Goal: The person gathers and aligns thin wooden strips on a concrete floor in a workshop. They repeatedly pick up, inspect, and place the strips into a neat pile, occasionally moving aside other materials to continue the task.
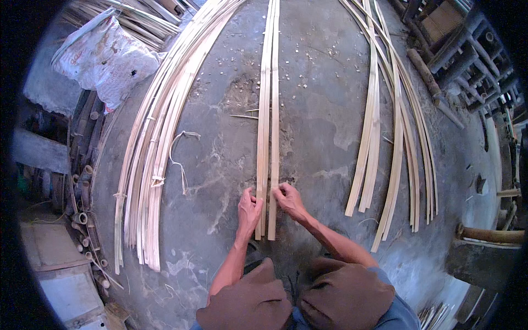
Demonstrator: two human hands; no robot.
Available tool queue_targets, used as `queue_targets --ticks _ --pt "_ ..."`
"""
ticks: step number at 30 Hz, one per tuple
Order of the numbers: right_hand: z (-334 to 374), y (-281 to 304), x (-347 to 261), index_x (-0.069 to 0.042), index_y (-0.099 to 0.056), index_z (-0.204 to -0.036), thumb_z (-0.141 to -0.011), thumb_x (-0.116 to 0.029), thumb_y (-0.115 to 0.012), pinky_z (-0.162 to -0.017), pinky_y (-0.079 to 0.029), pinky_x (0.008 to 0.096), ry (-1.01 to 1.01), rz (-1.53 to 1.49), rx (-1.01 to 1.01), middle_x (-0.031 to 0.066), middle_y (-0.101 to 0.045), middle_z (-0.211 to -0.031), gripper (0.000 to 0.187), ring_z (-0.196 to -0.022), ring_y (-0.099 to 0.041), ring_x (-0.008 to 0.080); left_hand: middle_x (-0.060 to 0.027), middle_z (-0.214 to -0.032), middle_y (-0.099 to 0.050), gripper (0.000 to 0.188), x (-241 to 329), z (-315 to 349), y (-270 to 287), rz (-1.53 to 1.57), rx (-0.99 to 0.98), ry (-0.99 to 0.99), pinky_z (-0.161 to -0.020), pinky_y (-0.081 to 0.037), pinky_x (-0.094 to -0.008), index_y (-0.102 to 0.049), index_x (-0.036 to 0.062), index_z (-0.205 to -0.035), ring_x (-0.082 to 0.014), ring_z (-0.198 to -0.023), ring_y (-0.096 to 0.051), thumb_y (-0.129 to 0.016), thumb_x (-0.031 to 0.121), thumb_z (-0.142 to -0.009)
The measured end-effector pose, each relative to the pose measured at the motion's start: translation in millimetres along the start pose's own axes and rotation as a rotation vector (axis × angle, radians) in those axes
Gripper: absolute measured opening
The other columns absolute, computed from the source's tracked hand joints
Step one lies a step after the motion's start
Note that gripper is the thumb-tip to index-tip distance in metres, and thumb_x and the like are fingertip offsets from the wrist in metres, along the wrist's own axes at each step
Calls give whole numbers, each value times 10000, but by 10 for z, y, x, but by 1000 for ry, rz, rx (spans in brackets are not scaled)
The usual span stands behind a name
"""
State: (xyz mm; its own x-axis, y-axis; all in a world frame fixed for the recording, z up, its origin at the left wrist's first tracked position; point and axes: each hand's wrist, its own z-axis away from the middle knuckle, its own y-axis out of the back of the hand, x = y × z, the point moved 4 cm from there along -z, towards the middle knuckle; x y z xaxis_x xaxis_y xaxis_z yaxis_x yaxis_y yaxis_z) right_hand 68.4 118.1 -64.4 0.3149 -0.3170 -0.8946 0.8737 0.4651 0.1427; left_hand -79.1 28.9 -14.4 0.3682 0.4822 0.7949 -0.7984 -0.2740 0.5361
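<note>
Three long pale bamboo strips (268,93) lie side by side down the middle of the concrete floor (324,126). My left hand (249,210) rests on the left strip near its lower end, fingers curled on its edge. Just to the right, my right hand (287,198) pinches the right strip. Both hands sit close together, a little above the strips' near ends. My knees in brown trousers (297,300) fill the bottom of the view.
A large tied bundle of bamboo strips (157,143) curves along the left, with a loose string (177,159) beside it. More loose strips (393,137) lie to the right. A white sack (104,58) sits upper left, wooden frames (467,55) upper right, bamboo tubes (82,214) at left.
</note>
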Motion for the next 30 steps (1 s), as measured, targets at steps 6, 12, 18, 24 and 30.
queue_targets --ticks 6,12,18,24,30 --pt "76 580 -793 -64 -560 -982 -1026 -276 -506 -503 -415 276 24 -363 114 -20 -529 -730 224 -609 -495 70 -177 -1174 -525 743 256 32 -105 -375 150 -230 -907 -446 -480 -388 17 -1384 -361 -1102 -525 -752 290 -797" --pt "550 1478 -1908 -49 -561 -1232 -1029 -213 -533 -485 -315 195 465 -233 468 -75 -441 -710 263 -577 -385 18 -179 -1212 -502 840 154 21 -208 -579 258 -288 -905 -437 -517 -349 45 -1441 -382 -1101 -512 -770 313 -765" --pt "690 2001 -1609 8 -344 -1496 -1005 -136 -526 -1008 -411 284 420 -32 580 178 -534 -1385 543 -1212 -532 199 -237 -1395 -439 867 46 -104 -337 -552 146 -72 -1045 -359 -573 -292 60 -1489 -453 -1291 -425 -732 346 -799" --pt "654 2318 -1287 27 -356 -1480 -1003 -137 -538 -1098 -347 305 328 32 662 184 -466 -1473 537 -1349 -438 209 -223 -1281 -502 778 198 -141 -239 -414 118 -79 -967 -404 -555 -341 73 -1446 -410 -1213 -490 -702 252 -780" --pt "529 2466 -1084 -25 -369 -1489 -1005 -189 -533 -998 -444 322 214 65 698 193 -619 -1298 537 -1154 -604 233 -219 -1233 -521 757 254 -173 -221 -348 110 -84 -964 -419 -520 -357 41 -1422 -414 -1163 -516 -683 193 -756"
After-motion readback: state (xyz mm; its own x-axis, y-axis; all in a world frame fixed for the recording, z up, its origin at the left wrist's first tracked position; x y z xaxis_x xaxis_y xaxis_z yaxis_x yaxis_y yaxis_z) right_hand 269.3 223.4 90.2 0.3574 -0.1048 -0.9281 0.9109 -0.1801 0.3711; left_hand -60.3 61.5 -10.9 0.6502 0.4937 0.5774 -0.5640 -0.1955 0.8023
